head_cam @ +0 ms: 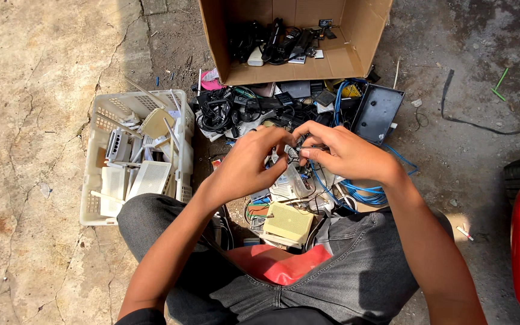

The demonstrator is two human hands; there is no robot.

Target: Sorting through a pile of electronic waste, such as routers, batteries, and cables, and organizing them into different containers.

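- Head view: I look down at both hands, raised together over a heap of scrap electronics on the concrete floor, just in front of the knees.
- The left hand (245,165) has its fingers (279,139) curled in and pinched on a small dark part (304,146) with thin wire ends; the right hand (341,153) pinches the same piece from the other side, fingertips nearly touching the left's.
- What that part is exactly, I cannot tell; the fingers hide most of it.
- I judge the step in hand to be working the small piece free or apart, with both hands clenched on it and nothing else held.
- Below the hands lie blue cables (356,191), a cream vented box (288,222) and black cords (224,111).
- A white plastic crate (94,180) of pale router shells sits at the left, an open cardboard box (362,27) with dark adapters at the far edge of the heap, a black tray (377,111) beside it.
- The next move, as I judge it, calls for a firm two-sided pinch and a steady pull or twist without snagging the blue cables beneath.
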